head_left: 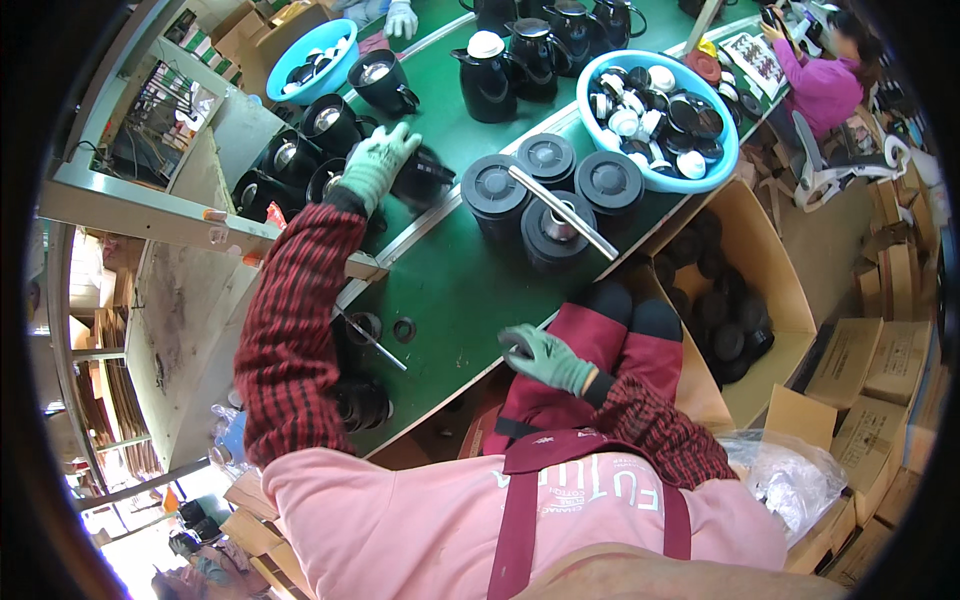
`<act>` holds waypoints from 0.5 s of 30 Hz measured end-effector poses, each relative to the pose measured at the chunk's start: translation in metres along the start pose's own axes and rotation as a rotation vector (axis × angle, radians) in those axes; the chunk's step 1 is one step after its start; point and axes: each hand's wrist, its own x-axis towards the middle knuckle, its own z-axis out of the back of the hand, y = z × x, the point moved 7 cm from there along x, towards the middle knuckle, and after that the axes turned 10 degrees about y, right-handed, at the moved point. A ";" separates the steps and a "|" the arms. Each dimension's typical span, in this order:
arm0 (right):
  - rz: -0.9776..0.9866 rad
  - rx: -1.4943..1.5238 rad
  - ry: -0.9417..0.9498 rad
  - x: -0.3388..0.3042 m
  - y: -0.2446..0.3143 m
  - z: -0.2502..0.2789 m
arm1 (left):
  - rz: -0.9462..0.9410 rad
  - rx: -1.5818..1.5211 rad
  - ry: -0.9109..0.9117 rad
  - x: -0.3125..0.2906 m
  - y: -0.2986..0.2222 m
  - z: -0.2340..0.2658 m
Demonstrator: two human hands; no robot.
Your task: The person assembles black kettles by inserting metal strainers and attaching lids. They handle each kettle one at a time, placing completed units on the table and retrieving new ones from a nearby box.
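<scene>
My left hand (378, 165), in a green glove, reaches over the left side of the bench and grips a black jug (424, 182), which is smeared by motion. Several open black jugs with shiny inner rims, such as this jug (327, 122), crowd around it. Low over my lap, my right hand (553, 360) is closed on a small dark part (517, 346) whose kind is hard to make out. Between the hands, upside-down black jug bodies (495, 190) stand grouped on the green bench. A metal bar (563, 213) with a round socket lies across them.
A blue basin (735, 150) of black and white lids stands at the right. Lidded black jugs (487, 80) line the far side. Beside my knees is a carton (775, 270) of dark round parts. A second blue basin (345, 50) and two people's parts show farther off.
</scene>
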 end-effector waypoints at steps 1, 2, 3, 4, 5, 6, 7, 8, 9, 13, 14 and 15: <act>-0.072 0.032 0.119 -0.010 -0.009 -0.009 | 0.028 0.010 -0.031 0.021 0.009 -0.006; -0.095 0.018 0.138 -0.019 -0.015 -0.010 | 0.022 -0.027 -0.105 0.039 0.017 -0.010; -0.132 0.010 0.200 -0.026 -0.022 -0.014 | 0.003 -0.080 -0.117 0.056 0.023 -0.016; -0.178 0.026 0.223 -0.032 -0.029 -0.015 | -0.004 -0.059 -0.109 0.072 0.027 -0.024; -0.236 0.054 0.237 -0.036 -0.037 -0.015 | 0.040 -0.061 -0.142 0.083 0.029 -0.028; -0.167 0.176 0.180 -0.036 -0.036 -0.011 | 0.092 -0.062 -0.216 0.088 0.032 -0.028; -0.181 0.297 0.130 -0.037 -0.040 -0.007 | 0.143 -0.090 -0.212 0.091 0.031 -0.034; -0.162 0.261 0.125 -0.036 -0.041 -0.005 | 0.217 -0.118 -0.287 0.087 0.031 -0.035; -0.167 0.240 0.123 -0.035 -0.043 -0.003 | 0.287 -0.163 -0.308 0.079 0.028 -0.041; -0.188 0.021 0.174 -0.030 -0.046 -0.004 | 0.771 -0.304 -0.512 -0.007 0.029 -0.076; -0.164 -0.037 0.163 -0.029 -0.044 -0.004 | 0.883 -0.336 -0.269 -0.021 0.032 -0.100; -0.185 -0.066 0.164 -0.030 -0.046 -0.005 | 0.983 -0.338 -0.154 -0.039 0.036 -0.116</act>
